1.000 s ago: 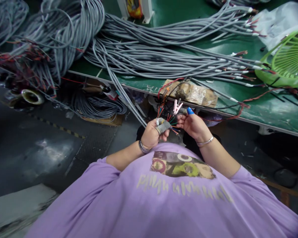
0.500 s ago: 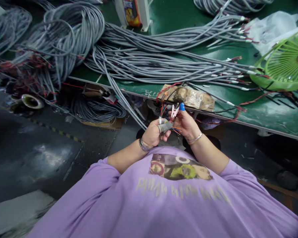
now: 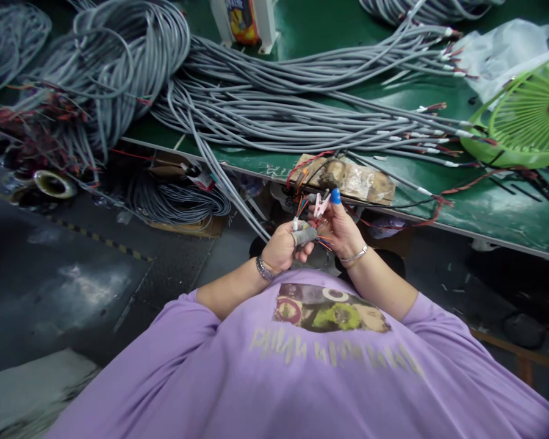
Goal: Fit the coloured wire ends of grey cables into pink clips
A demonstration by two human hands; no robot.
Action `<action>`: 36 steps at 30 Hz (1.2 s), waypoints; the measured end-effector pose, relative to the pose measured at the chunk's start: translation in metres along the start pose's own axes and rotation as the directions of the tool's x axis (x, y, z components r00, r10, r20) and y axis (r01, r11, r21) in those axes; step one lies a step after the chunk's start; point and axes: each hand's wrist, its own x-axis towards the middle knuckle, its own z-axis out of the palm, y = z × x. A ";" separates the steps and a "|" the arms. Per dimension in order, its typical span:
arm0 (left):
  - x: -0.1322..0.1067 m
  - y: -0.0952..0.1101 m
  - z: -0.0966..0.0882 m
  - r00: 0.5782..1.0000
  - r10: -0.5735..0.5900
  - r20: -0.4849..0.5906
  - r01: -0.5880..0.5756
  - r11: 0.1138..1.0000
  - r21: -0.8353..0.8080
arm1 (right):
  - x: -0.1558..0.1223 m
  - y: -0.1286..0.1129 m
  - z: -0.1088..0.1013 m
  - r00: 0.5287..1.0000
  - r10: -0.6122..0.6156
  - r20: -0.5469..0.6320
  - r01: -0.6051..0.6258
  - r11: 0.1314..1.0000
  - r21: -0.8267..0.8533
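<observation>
My left hand [image 3: 281, 247] is closed around the end of a grey cable [image 3: 256, 227], its thumb wrapped in a grey covering [image 3: 304, 234]. Thin orange and blue wires [image 3: 324, 240] fan out past that thumb toward my right palm. Coloured wires with a white sleeve [image 3: 295, 223] stand up beside the left fingers. My right hand [image 3: 345, 235], a blue cap [image 3: 335, 196] on its thumb, curls around a small pink clip [image 3: 321, 206]. The right fingers are partly hidden behind the clip and wires.
Long grey cables [image 3: 274, 122] lie across the green bench [image 3: 238, 160], with coils [image 3: 132, 55] at left. A taped cardboard piece [image 3: 370, 184] sits at the bench edge. A green fan [image 3: 526, 122] and plastic bag [image 3: 498, 55] are at right. Another coil [image 3: 178, 201] lies below the bench.
My right hand has shifted slightly left, and the thin wires look more spread by its palm. The pink clip is turned a little. My left hand keeps its hold on the cable.
</observation>
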 end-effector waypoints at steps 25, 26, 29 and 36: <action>-0.008 0.004 0.014 0.992 0.080 -0.101 -0.083 0.996 -0.018 | -0.003 0.005 -0.002 0.969 -0.229 -0.091 0.215 0.967 -0.138; -0.008 0.003 0.014 0.992 0.083 -0.100 -0.085 0.996 -0.019 | -0.003 0.004 0.000 0.987 -0.142 -0.068 0.136 0.987 -0.091; -0.008 0.003 0.013 0.991 0.088 -0.105 -0.091 0.996 -0.027 | -0.001 0.001 0.006 0.999 0.010 -0.044 -0.009 1.000 0.025; -0.006 0.001 0.013 0.991 0.058 -0.122 -0.060 0.998 -0.011 | 0.002 0.001 0.006 0.996 -0.031 -0.089 0.034 0.999 0.027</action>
